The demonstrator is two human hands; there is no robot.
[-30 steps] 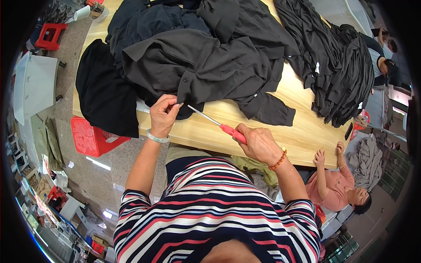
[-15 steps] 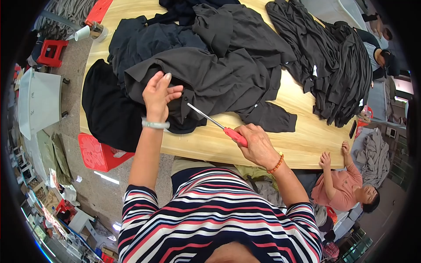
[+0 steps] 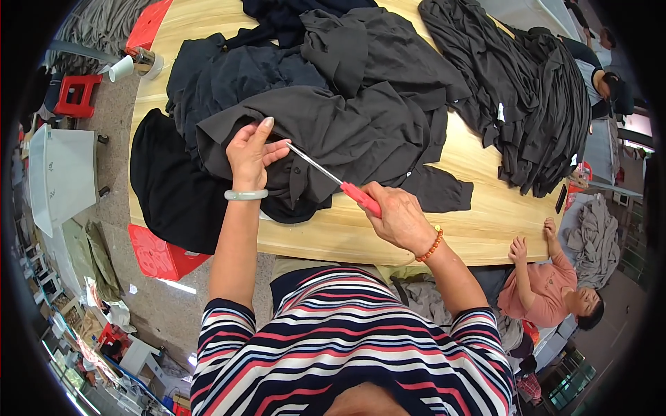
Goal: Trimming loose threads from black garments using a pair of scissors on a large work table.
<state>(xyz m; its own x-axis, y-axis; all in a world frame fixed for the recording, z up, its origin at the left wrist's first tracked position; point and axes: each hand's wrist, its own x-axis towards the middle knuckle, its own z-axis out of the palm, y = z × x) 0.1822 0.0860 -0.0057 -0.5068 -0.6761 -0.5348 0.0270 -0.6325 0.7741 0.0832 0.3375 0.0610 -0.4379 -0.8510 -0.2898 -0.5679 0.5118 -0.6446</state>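
Observation:
A dark grey shirt (image 3: 333, 125) with a collar and a button is spread in front of me, one sleeve stretched to the right. My left hand (image 3: 251, 154), a pale bangle at its wrist, lies at the shirt's opening with thumb and fingers apart. Wrapped round a red-handled tool (image 3: 361, 199) with a long thin metal shaft is my right hand (image 3: 399, 216), an orange bead bracelet on its wrist. The shaft's tip reaches close to my left fingertips, over the cloth. Its exact kind is hard to tell.
More dark garments (image 3: 243, 76) lie heaped behind, with a long pile (image 3: 534, 104) at the right on the wooden table (image 3: 312, 239). A red stool (image 3: 159, 253) stands by the near left edge. A person in pink (image 3: 538, 291) rests hands on the table's right side.
My right hand has moved the tool a little up and left, bringing its tip nearer my left fingers. The left thumb and fingers have shifted slightly.

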